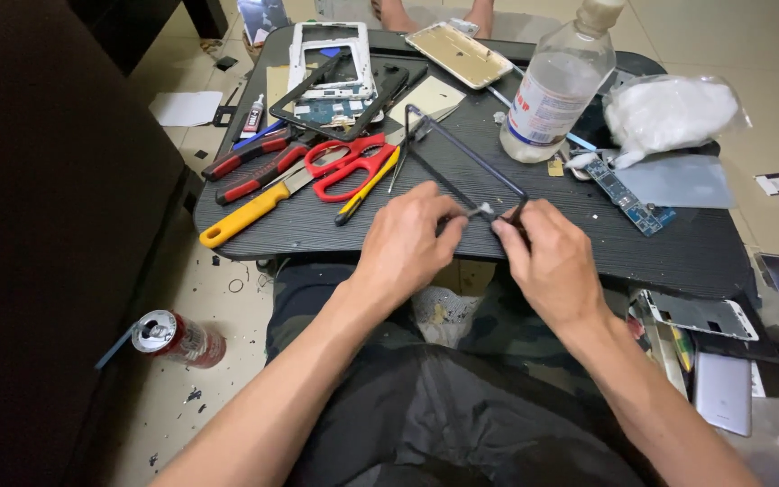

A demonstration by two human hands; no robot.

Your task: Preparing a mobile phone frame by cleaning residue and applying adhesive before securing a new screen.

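Note:
A thin dark phone frame (462, 153) stands tilted on the black lap table (534, 243), its near corner between my hands. My left hand (405, 239) pinches a small silvery piece (482, 212) at that near corner with thumb and forefinger. My right hand (547, 257) grips the frame's near right corner with its fingers closed round the edge. Both hands sit at the table's front edge, above my lap.
Red scissors (346, 165), red-handled pliers (247, 162), a yellow-handled knife (243, 214), a clear bottle (556, 86), a white bag (669, 113), a blue circuit board (631, 194) and phone parts (331, 72) lie on the table. A can (178, 338) lies on the floor at left.

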